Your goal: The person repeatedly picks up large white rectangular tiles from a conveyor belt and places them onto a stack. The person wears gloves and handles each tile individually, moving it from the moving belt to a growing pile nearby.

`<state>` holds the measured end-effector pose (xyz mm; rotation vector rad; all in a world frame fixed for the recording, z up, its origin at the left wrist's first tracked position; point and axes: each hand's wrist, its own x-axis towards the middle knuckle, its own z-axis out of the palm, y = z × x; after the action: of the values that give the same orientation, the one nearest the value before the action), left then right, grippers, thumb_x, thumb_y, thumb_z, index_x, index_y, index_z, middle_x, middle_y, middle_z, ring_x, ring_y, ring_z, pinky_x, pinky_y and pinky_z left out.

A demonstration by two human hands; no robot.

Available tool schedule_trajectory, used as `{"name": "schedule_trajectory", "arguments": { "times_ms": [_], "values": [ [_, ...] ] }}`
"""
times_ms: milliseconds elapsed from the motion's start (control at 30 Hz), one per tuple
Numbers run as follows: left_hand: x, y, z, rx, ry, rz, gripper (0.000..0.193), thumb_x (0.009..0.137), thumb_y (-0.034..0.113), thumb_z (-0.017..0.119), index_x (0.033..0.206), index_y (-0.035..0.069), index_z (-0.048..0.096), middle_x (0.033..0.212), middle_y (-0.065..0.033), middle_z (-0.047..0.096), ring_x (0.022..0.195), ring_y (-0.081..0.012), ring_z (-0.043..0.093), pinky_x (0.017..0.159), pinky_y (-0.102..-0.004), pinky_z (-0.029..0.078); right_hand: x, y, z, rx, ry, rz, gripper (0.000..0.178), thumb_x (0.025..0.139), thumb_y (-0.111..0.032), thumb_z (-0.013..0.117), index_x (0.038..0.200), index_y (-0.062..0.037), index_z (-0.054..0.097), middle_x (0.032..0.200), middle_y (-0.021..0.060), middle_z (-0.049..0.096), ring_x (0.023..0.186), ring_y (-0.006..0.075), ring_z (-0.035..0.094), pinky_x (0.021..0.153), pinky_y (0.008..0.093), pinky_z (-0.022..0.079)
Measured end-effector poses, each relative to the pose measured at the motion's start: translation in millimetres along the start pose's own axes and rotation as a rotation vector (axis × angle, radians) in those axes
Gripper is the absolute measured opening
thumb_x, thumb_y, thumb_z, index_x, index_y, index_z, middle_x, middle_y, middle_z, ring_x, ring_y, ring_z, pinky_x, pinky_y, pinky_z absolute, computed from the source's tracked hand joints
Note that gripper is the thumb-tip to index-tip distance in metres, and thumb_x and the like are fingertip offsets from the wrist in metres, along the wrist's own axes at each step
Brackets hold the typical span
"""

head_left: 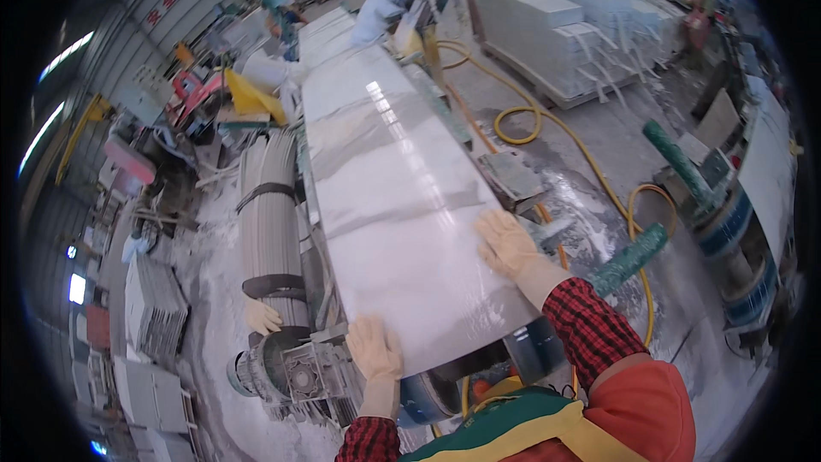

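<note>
A long white stone slab with grey veins [402, 265] lies lengthwise before me, its surface glossy and wet-looking. My left hand [374, 351], in a cream glove, rests at the slab's near left corner with fingers stretched forward. On the slab's right edge, farther from me, lies my right hand [506, 246], gloved alike, its fingers flat and spread. Neither hand has its fingers wrapped around anything. Under the slab's near end a blue drum-like roller [534, 346] shows in part.
A motor with a gearbox [295, 376] sits left of the slab, a loose cream glove [262, 316] beside it. Strapped grey strips [272, 239] stand behind. Yellow hose [590, 167] loops over the right floor near green rollers [633, 258]. Stacked white slabs [547, 34] stand far right.
</note>
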<state>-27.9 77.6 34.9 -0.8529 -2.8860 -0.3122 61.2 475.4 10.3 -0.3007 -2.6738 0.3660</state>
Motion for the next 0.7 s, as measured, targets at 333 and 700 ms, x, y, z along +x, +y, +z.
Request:
{"name": "schedule_trajectory", "arguments": {
  "times_ms": [333, 700],
  "values": [
    [-12.1, 0.1, -10.6, -0.025, -0.022, 0.049, 0.06, 0.1, 0.029, 0.067, 0.155, 0.005, 0.058, 0.161, -0.0333, 0.049, 0.147, -0.0587, 0.042, 0.126, -0.0661, 0.028, 161.8, 43.0, 51.7, -0.01, 0.014, 0.042, 0.062, 0.102, -0.038, 0.057, 0.152, -0.0017, 0.054, 0.159, 0.0208, 0.055, 0.153, 0.0369, 0.043, 0.131, 0.0462, 0.03],
    [-12.2, -13.7, 7.0, 0.001, 0.061, 0.073, 0.052, 0.098, 0.03, 0.066, 0.145, 0.007, 0.064, 0.161, -0.0291, 0.052, 0.149, -0.0533, 0.043, 0.125, -0.0623, 0.031, 54.5, 20.0, 49.1, -0.034, 0.115, 0.06, 0.064, 0.1, -0.037, 0.061, 0.152, -0.0005, 0.055, 0.158, 0.0218, 0.057, 0.152, 0.037, 0.048, 0.132, 0.0457, 0.033]
  ]
}}
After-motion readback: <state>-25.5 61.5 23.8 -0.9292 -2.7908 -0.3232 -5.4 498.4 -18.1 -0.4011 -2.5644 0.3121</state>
